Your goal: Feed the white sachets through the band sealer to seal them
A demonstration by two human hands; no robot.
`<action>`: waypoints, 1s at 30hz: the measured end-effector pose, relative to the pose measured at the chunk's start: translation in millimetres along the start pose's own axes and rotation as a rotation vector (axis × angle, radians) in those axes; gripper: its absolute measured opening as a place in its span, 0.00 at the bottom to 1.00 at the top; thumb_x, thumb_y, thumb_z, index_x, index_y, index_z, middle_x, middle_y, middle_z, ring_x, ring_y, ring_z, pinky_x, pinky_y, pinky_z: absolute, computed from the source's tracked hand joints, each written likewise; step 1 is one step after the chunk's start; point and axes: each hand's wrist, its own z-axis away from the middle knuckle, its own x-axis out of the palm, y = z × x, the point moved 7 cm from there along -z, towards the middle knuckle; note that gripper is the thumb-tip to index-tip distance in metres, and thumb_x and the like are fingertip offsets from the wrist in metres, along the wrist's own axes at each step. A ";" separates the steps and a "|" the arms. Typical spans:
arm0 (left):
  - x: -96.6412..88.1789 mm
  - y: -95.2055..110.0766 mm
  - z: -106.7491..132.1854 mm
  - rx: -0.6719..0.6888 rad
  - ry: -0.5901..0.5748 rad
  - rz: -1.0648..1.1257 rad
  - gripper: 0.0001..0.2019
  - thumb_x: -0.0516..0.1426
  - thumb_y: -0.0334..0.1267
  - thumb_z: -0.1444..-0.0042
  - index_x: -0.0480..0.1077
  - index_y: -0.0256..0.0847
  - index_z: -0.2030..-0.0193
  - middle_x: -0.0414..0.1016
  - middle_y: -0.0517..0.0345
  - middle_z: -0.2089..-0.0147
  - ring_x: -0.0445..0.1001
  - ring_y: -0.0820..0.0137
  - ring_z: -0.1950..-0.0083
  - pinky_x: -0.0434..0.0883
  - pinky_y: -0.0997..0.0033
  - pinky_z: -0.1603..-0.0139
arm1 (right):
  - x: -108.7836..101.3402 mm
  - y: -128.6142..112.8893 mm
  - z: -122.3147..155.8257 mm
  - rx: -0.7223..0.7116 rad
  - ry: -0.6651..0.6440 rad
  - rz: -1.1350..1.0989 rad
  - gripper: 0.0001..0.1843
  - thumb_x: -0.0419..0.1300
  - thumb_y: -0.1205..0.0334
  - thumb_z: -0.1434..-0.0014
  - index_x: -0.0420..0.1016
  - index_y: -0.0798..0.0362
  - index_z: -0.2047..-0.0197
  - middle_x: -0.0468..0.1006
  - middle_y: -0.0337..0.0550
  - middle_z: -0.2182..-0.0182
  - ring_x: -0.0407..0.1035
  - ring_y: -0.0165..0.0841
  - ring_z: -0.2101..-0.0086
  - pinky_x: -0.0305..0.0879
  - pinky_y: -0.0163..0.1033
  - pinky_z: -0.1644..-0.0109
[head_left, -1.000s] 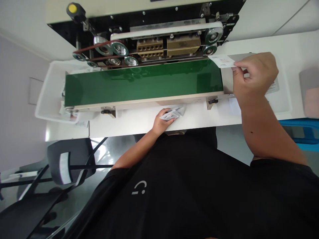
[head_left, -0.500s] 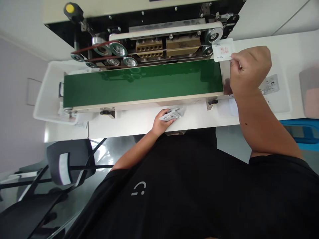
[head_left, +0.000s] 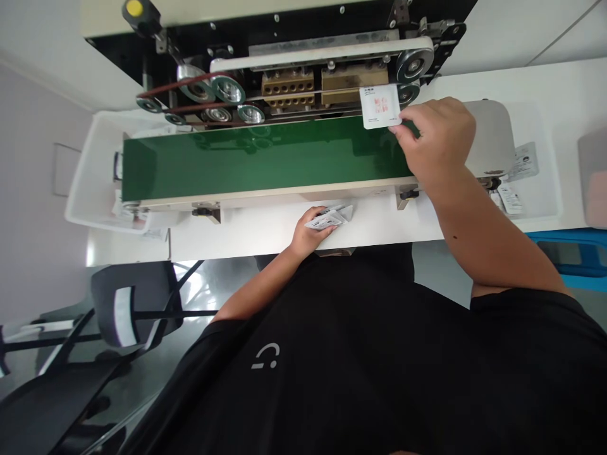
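Between the thumb and fingers of my right hand [head_left: 439,136] is the lower right corner of a small white sachet [head_left: 380,106] with red and black print. The sachet stands upright over the right part of the green conveyor belt [head_left: 265,158], its top edge at the sealing band of the band sealer [head_left: 332,54]. My left hand [head_left: 310,232] is closed around a small stack of similar sachets [head_left: 329,218], low over the white table in front of the belt. Brass blocks [head_left: 288,88] and metal pulleys [head_left: 415,65] show behind the belt.
A white bin [head_left: 78,183] with sachets stands at the belt's left end. On the right, a white tray [head_left: 552,189] holds more sachets [head_left: 524,161]. A black chair [head_left: 137,303] is at lower left, a blue stool [head_left: 578,249] at right. A yellow-capped knob [head_left: 135,9] juts from the machine.
My right hand has moved left with its sachet, along the sealer from the belt's right end to over the belt. My left hand stays in place with the stack.
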 end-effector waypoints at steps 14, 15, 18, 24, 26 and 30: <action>3.5 3.5 0.4 0.007 -0.027 0.040 0.27 0.74 0.52 0.46 0.76 0.43 0.44 0.82 0.49 0.49 0.83 0.60 0.48 0.78 0.61 0.45 | 15.1 -78.6 127.9 -0.192 -0.173 -0.422 0.19 0.64 0.42 0.30 0.80 0.48 0.63 0.80 0.45 0.67 0.77 0.40 0.63 0.77 0.51 0.54; 4.0 3.9 0.3 0.015 -0.033 0.035 0.27 0.74 0.52 0.46 0.76 0.43 0.44 0.82 0.49 0.49 0.83 0.60 0.49 0.78 0.60 0.45 | 23.0 -79.8 142.1 -0.178 -0.182 -0.446 0.17 0.64 0.45 0.30 0.80 0.48 0.62 0.81 0.45 0.66 0.77 0.39 0.64 0.76 0.49 0.57; 5.1 4.7 0.1 0.038 -0.046 0.015 0.27 0.74 0.52 0.46 0.76 0.44 0.43 0.83 0.48 0.49 0.83 0.59 0.48 0.78 0.59 0.45 | 51.8 -80.2 171.1 -0.096 -0.244 -0.502 0.11 0.65 0.50 0.31 0.80 0.48 0.55 0.83 0.45 0.60 0.77 0.38 0.61 0.73 0.45 0.59; 5.7 7.4 -0.2 0.047 -0.067 -0.013 0.29 0.74 0.56 0.47 0.77 0.44 0.43 0.82 0.49 0.49 0.83 0.58 0.48 0.78 0.59 0.45 | 87.0 -82.4 185.1 0.003 -0.325 -0.599 0.10 0.65 0.51 0.31 0.78 0.49 0.55 0.81 0.47 0.58 0.75 0.38 0.59 0.72 0.42 0.58; 5.5 8.8 0.0 0.047 -0.065 -0.027 0.31 0.73 0.58 0.47 0.77 0.44 0.43 0.82 0.49 0.50 0.83 0.59 0.49 0.78 0.59 0.45 | 91.5 -82.8 183.3 0.016 -0.331 -0.624 0.10 0.65 0.51 0.31 0.76 0.49 0.59 0.80 0.46 0.59 0.73 0.37 0.61 0.71 0.42 0.58; 5.0 9.3 0.6 0.054 -0.042 -0.023 0.32 0.73 0.61 0.48 0.76 0.43 0.43 0.82 0.49 0.49 0.82 0.59 0.49 0.78 0.59 0.45 | 97.4 -83.8 178.7 -0.018 -0.347 -0.629 0.09 0.66 0.53 0.32 0.77 0.50 0.59 0.81 0.46 0.59 0.73 0.37 0.61 0.70 0.42 0.57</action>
